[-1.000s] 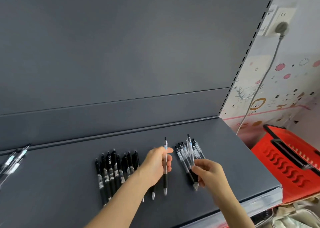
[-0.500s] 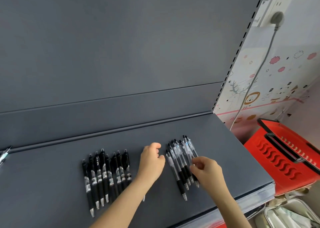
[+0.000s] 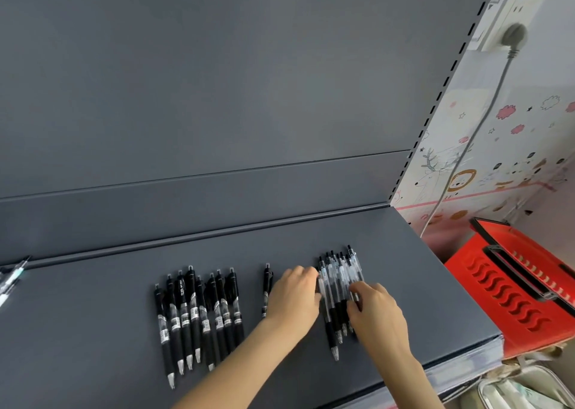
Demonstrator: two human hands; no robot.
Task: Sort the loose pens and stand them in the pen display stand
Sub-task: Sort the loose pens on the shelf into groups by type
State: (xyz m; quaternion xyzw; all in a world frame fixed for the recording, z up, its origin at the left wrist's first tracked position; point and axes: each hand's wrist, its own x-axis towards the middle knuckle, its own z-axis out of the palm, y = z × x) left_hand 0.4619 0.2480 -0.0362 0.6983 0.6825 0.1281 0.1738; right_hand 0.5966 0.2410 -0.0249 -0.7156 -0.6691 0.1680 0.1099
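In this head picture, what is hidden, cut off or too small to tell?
Head view, all items:
Pen display stand: outside the frame.
Bundle of clear-barrelled pens: middle covered by the right hand; count unclear.
Left hand: fingertips hidden by its own back; grip unclear.
Clear pens at left edge: cut off by the frame.
Row of black-barrelled pens: label print too small.

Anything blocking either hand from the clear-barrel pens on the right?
Nothing visible. The left hand touches the clear-barrel pens at their left edge; the right hand rests on their right side. No display stand is in view.
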